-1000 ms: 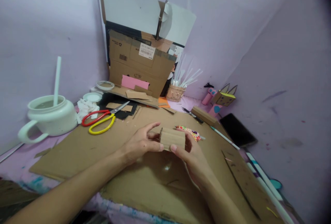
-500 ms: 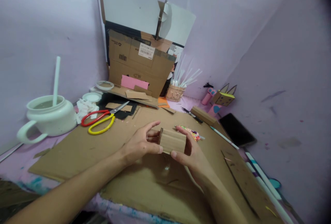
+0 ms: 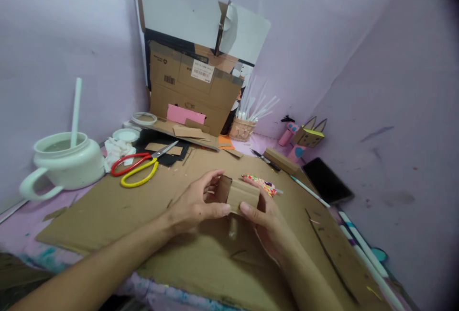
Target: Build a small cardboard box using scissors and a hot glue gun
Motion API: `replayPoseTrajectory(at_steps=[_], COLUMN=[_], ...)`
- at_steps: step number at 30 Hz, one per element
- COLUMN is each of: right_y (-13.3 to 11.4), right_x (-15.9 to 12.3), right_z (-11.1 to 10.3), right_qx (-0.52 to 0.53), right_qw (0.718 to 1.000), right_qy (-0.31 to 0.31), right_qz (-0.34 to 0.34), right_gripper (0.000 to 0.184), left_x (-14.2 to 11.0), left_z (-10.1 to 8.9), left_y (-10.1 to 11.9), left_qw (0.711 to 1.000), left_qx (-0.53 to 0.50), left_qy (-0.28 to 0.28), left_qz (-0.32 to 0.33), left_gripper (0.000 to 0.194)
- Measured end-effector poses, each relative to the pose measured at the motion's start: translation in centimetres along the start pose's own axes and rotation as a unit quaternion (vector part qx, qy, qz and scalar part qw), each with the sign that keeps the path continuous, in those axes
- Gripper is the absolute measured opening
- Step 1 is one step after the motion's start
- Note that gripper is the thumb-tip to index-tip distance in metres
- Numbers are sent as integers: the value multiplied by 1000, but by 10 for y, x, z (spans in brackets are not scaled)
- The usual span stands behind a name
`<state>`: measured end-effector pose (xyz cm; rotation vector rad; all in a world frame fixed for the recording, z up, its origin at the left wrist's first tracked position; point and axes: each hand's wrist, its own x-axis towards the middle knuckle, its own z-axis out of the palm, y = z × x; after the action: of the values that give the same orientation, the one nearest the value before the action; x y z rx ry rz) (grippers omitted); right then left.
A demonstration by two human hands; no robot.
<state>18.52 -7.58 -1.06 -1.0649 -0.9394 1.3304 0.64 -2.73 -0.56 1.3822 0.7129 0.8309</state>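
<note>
Between my two hands is a small brown cardboard box, raised over the cardboard sheet. My left hand is at its left end, thumb on the lower front edge and fingers behind the darker end face. From the right, my right hand grips it with the thumb on the front; the fingers behind are mostly hidden. A short, shiny tube-like piece shows below the box; whether it is joined to the box I cannot tell. Just behind my right hand lies a colourful patterned piece.
Scissors with red and yellow handles lie to the left, near a white pot-like mug. At the back stand a big carton and a basket of white sticks. A black phone rests on the right.
The box has turned in my hands, so more of its dark left end face shows. The tube-like piece beneath is more visible. The scissors and other things stay in place.
</note>
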Motion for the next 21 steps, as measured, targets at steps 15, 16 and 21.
replayPoseTrajectory(at_steps=[15, 16, 21], right_y=[-9, -8, 3], right_x=[-4, -3, 2], right_z=[-3, -4, -6], right_qx=[94, 91, 42], right_qw=[981, 984, 996], right_qy=[-100, -85, -45], right_qz=[134, 130, 69], right_gripper=[52, 55, 58], left_x=[0, 0, 3], left_z=[-8, -8, -6], left_y=[0, 0, -5], left_qw=[995, 995, 991], left_qx=[-46, -42, -60], left_qy=[-59, -55, -89], left_qz=[-67, -72, -79], left_gripper=[76, 80, 75])
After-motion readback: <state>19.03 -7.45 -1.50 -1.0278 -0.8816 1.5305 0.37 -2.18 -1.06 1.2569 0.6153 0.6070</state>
